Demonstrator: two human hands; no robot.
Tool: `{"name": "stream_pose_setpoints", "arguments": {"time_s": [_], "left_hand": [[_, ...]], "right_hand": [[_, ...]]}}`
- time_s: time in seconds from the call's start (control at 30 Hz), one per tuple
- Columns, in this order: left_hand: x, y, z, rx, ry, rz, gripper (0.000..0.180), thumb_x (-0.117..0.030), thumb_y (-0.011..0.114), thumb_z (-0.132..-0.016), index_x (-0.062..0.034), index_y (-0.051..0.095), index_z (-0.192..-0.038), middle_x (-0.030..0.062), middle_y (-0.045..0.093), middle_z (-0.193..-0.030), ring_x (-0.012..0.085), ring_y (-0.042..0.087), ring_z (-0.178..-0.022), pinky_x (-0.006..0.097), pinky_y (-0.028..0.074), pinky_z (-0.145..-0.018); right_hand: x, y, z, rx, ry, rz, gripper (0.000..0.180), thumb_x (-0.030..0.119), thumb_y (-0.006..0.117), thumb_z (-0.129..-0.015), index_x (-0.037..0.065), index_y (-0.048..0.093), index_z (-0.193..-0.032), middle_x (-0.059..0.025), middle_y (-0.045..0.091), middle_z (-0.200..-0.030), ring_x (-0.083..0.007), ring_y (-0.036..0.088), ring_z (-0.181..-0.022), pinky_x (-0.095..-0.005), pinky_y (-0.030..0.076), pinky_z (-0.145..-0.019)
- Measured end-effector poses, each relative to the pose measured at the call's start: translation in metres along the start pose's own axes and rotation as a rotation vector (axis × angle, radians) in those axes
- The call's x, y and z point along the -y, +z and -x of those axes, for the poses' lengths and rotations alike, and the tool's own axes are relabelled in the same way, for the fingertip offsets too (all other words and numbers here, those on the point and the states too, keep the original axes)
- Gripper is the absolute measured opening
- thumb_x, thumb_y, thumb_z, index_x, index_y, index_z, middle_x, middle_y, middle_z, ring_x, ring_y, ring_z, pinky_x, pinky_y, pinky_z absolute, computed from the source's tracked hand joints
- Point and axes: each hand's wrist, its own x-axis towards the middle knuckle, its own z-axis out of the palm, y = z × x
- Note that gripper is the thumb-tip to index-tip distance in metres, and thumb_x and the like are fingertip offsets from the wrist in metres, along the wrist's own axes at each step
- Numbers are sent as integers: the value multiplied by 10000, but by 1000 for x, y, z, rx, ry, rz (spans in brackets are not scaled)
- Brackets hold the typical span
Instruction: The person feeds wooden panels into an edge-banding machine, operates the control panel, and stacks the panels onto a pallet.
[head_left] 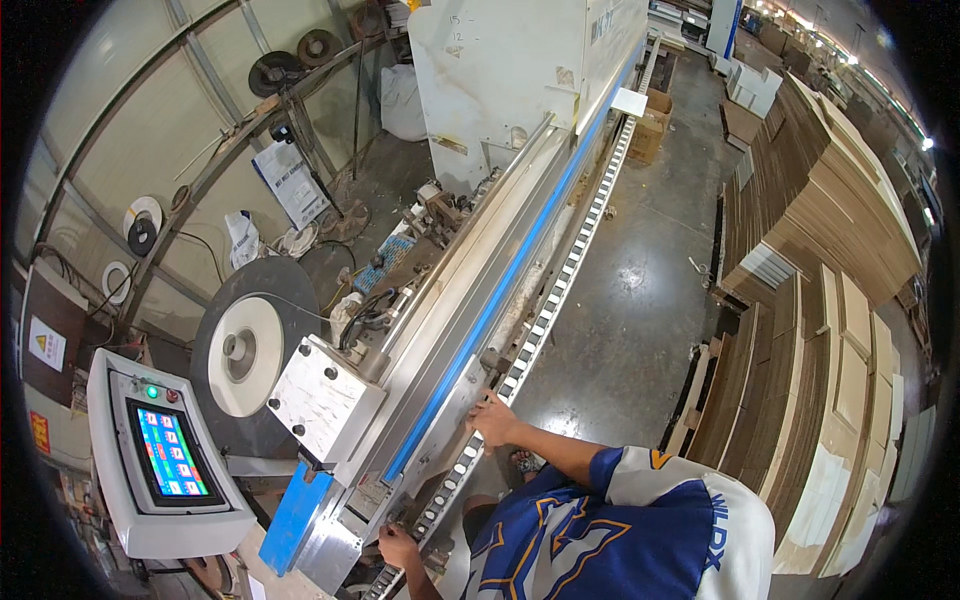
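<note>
Head view shows an edge-banding machine (pixel 490 275) set diagonally ahead of the person, with a roller rail (pixel 548 316) running along its right side. Both hands are placed at the near end: the right hand (pixel 493 420) is bent over the rail, fingertips turned toward the machine, while the left hand (pixel 398 548) is loosely curled lower down, close to the rail. Whether anything small is gripped by either hand cannot be told. For close handwork here, a light, even touch is judged best, with fingertips kept out of the gaps between rollers and forearms held clear of the track. Since the control panel (pixel 107 430) is lit at the left, the rollers are best treated as live, and both hands are best kept in sight.
</note>
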Motion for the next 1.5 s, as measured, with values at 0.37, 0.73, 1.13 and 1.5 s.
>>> {"name": "stream_pose_setpoints", "arguments": {"time_s": [0.37,0.73,1.13,1.5], "left_hand": [[-10,-10,1,44,0,15,336,-399,598,-968,-102,754,-991,203,749,-877,453,718,-821,569,557,-694],[-19,-16,-1,183,95,-66,409,-427,545,-1000,-75,750,-1039,233,747,-903,450,730,-809,569,590,-742],[-10,-27,-20,318,87,38,437,-457,488,-991,-131,774,-1038,252,749,-935,473,729,-900,583,579,-842],[-19,-38,-11,435,-37,-17,379,-482,594,-932,-167,779,-1034,200,762,-955,423,734,-924,539,583,-835]], "right_hand": [[-5,2,-3,24,-9,-15,738,477,948,-602,271,713,-1271,-20,608,-1464,-248,435,-1483,-536,35,-1296],[-10,8,-3,-31,-36,16,760,525,924,-561,287,713,-1251,-4,646,-1380,-267,475,-1440,-566,77,-1271],[-22,-8,-32,153,-240,10,758,814,521,-892,206,711,-1302,-147,644,-1413,-367,582,-1325,-520,459,-1065],[2,13,-45,-344,349,-188,593,668,577,-939,121,757,-797,-168,721,-747,-412,710,-746,-516,550,-680]]}}
